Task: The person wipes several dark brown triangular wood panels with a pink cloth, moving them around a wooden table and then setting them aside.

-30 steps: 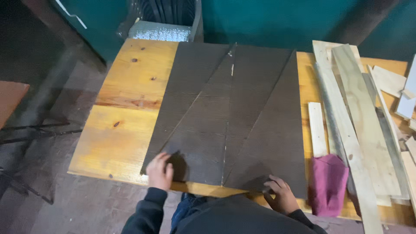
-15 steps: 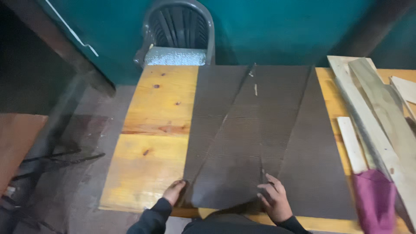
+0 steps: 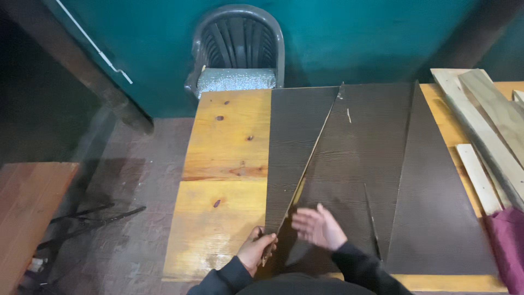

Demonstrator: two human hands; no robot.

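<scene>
Several dark brown wood-grain panels cut into long triangles lie on a yellow pine table (image 3: pixel 229 142). My left hand (image 3: pixel 256 251) grips the near corner of the leftmost triangular panel (image 3: pixel 292 136) at the table's front. That panel's slanted edge is raised a little off the neighbouring panel. My right hand (image 3: pixel 319 226) hovers with fingers spread just above the middle panel (image 3: pixel 355 164), blurred by motion. A third triangular panel (image 3: pixel 436 218) lies flat at the right.
A grey plastic chair (image 3: pixel 237 52) with a silver cushion stands behind the table against a teal wall. Pale wooden planks (image 3: pixel 486 131) lie along the table's right side, beside a magenta cloth (image 3: pixel 507 246). A red-brown bench (image 3: pixel 27 213) is at the left.
My left hand closed on the left panel's near corner and its slanted edge lifted. My right hand came off the panel edge and moved left, fingers spread. The view shifted left.
</scene>
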